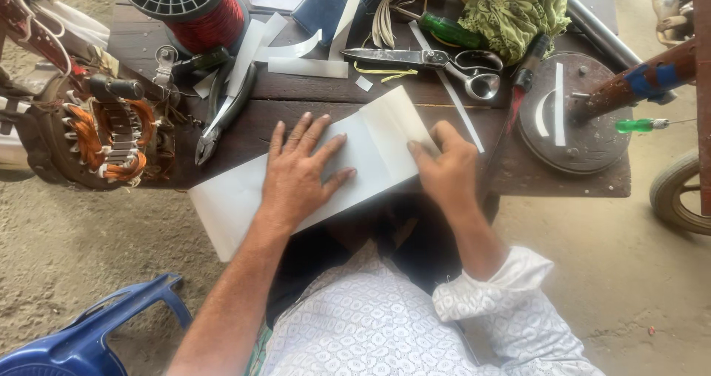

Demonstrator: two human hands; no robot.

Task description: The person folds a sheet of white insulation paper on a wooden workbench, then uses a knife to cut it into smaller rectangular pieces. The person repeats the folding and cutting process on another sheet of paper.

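Fingers of the left hand [300,172] lie spread flat, pinning the white sheet [229,202] beneath them, while the right hand [444,170], fingers curled, presses its folded edge; it looks light, thin, bendable yet crease-holding, probably best gripped at an overhanging edge.

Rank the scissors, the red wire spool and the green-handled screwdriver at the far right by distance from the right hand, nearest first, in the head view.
From the right hand:
1. Scissors, just beyond it on the table.
2. Green-handled screwdriver, off to its right, past the table's edge.
3. Red wire spool, at the far left corner.
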